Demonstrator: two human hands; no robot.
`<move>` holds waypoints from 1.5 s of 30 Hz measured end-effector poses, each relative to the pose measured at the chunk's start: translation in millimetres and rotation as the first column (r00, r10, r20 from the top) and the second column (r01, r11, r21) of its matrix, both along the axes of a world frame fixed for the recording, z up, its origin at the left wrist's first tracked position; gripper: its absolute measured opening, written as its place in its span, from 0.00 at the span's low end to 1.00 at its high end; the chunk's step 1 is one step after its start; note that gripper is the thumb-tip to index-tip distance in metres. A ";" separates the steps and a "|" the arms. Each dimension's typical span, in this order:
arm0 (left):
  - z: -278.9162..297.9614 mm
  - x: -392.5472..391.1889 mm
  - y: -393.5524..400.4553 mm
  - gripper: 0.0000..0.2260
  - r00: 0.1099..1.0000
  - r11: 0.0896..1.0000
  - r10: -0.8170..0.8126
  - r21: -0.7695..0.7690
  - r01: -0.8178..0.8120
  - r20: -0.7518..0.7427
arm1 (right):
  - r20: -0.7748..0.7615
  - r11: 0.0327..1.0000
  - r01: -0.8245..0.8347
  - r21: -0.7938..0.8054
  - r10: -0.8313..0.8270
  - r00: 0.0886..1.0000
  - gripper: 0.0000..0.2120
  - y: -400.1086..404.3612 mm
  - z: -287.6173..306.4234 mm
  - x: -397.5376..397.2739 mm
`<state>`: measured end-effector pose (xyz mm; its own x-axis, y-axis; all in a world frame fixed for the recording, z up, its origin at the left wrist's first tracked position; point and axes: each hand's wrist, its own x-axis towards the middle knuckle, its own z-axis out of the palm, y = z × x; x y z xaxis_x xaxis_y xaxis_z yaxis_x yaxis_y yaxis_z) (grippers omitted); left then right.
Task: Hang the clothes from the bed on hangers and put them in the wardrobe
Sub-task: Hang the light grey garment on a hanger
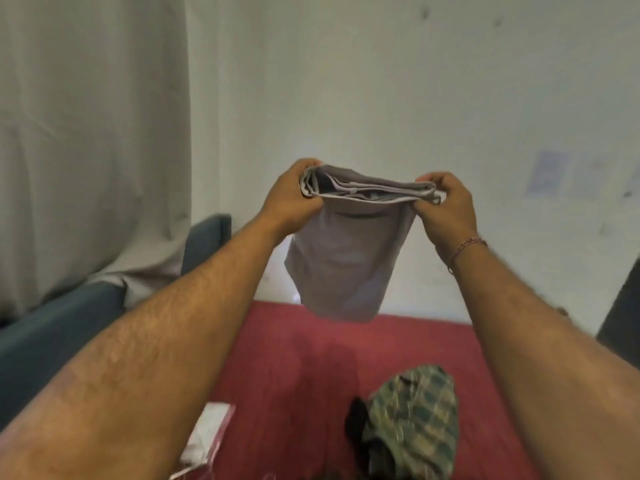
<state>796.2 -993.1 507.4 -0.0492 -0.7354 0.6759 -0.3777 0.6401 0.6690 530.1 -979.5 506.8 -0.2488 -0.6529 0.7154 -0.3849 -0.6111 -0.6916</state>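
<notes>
Here my left hand [290,199] and right hand [445,206] each pinch the folded pale grey cotton garment [349,251] above the red-covered bed [294,358].

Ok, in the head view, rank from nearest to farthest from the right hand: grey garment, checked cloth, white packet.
1. Grey garment, gripped in the right hand.
2. Checked cloth, below on the red bed.
3. White packet, lower left on the bed.

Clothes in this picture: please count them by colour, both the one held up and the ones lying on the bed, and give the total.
Grey: 1, the garment gripped by the left hand and the right hand
Green checked: 1, the shirt on the red bed
Black: 1, a piece beside the shirt
Total: 3
</notes>
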 end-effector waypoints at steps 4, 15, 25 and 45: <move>-119.0 1.6 31.6 0.23 0.997 0.983 -0.010 0.182 -0.005 0.083 | -0.106 0.979 0.009 0.202 0.013 0.994 0.14 32.2 -115.3 -16.3; -534.2 -18.4 235.3 0.16 0.930 0.568 -0.281 0.822 -0.037 0.237 | -0.538 0.452 0.373 0.811 0.322 0.779 0.10 266.7 -521.9 -22.2; -651.5 7.4 366.4 0.23 0.808 0.336 -0.510 0.933 -0.129 0.295 | -0.350 0.078 0.390 0.918 0.623 0.699 0.20 403.7 -635.2 10.8; -675.5 321.8 289.4 0.25 0.865 0.230 -0.205 0.882 -0.412 0.457 | -0.214 0.101 0.220 0.970 0.784 0.582 0.23 226.6 -681.9 356.5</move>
